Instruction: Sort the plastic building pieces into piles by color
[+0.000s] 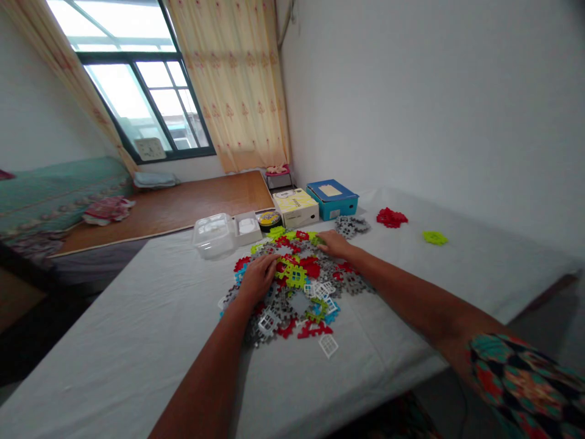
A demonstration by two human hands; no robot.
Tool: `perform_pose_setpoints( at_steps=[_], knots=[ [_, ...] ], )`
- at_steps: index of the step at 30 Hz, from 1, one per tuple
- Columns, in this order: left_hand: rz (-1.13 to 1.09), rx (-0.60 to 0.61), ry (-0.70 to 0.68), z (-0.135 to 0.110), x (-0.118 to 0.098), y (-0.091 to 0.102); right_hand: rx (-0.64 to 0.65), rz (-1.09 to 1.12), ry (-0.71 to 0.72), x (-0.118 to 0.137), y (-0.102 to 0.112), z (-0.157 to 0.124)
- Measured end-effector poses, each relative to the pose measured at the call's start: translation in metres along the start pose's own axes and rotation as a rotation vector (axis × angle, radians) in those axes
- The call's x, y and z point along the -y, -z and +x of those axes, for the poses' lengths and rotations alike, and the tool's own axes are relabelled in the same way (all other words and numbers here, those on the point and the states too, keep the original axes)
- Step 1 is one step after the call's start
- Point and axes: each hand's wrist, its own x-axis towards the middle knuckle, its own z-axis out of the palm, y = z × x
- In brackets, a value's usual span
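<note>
A heap of flat interlocking plastic pieces (297,286) in red, grey, green, blue and white lies on the white table (137,317). My left hand (257,277) rests palm down on the heap's left side, fingers bent over the pieces. My right hand (335,242) lies on the heap's far right edge, fingers stretched toward a green piece. Whether either hand grips a piece is hidden. A white window-like piece (328,344) lies apart at the near edge of the heap.
Sorted small piles sit farther right: grey (351,225), red (391,217), green (434,238). Behind the heap stand a clear plastic container (213,235), a white tray (247,227), a round tin (269,219), a white box (296,207) and a blue box (332,198). Beyond is a bed.
</note>
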Motion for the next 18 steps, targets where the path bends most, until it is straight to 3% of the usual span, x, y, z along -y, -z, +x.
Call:
perform_pose_setpoints(
  at_steps=[5,11,14,18],
  knots=[
    [-0.020,-0.001,0.003,0.001,-0.001,0.000,0.032,-0.072,-0.032,-0.002,-0.002,-0.003],
    [-0.028,0.004,-0.002,0.003,-0.001,0.002,-0.068,-0.063,-0.026,-0.016,0.019,-0.031],
    [-0.026,0.008,-0.003,0.003,0.001,0.002,-0.174,0.035,-0.112,-0.039,0.033,-0.053],
    [-0.031,-0.006,-0.003,0.005,0.003,0.002,-0.377,0.142,-0.401,-0.094,0.056,-0.091]
  ],
)
